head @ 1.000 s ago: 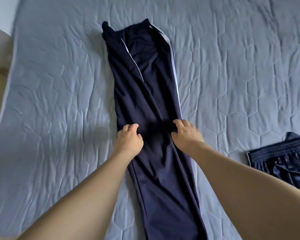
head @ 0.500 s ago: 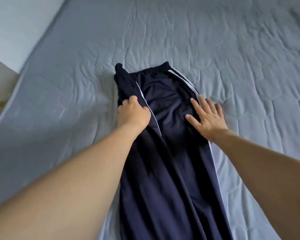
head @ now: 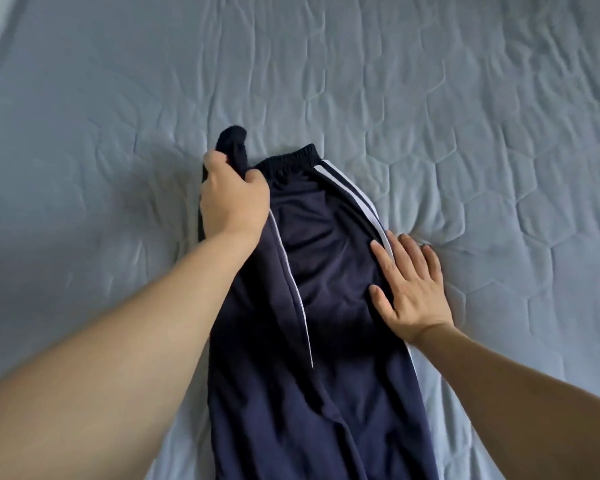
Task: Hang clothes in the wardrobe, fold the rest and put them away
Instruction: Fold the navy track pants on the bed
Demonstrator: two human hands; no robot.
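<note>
- Spread beneath everything: a pale blue quilted bedcover (head: 430,98), rumpled near the waistband.
- Laid lengthwise on it: navy track trousers (head: 326,306) with white side stripes, elastic waistband at the far end, legs running toward the viewer.
- Left hand (head: 232,199): fingers curled round the bunched left waist corner, lifted.
- Right hand (head: 409,292): flat, fingers spread, pressing the right striped edge.
- No readable writing.

Two bare forearms in view, no sleeves, left hand (head: 234,195) and right hand (head: 411,289) both without rings or watch.
</note>
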